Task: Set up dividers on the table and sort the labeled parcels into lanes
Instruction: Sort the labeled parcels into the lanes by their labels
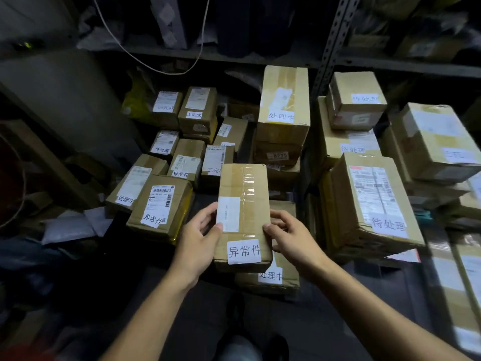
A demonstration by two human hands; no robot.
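Observation:
I hold a long brown cardboard parcel (pixel 247 194) in front of me, sealed with clear tape and labeled 异常件 at its near end. My left hand (pixel 199 237) grips its left edge with the thumb on top. My right hand (pixel 289 237) grips the right edge the same way. Under it lies a flat parcel labeled 处理中 (pixel 270 276). To the left sits another 异常件 parcel (pixel 160 207). A large parcel labeled 待处理 (pixel 374 201) lies to the right. No divider is visible.
Several more labeled cardboard parcels crowd the surface behind, including a tall 处理中 box (pixel 283 102) and a stacked 待处理 box (pixel 355 100). A metal shelf upright (pixel 331 45) rises at the back right. Grey mailer bags (pixel 70 227) lie at the left.

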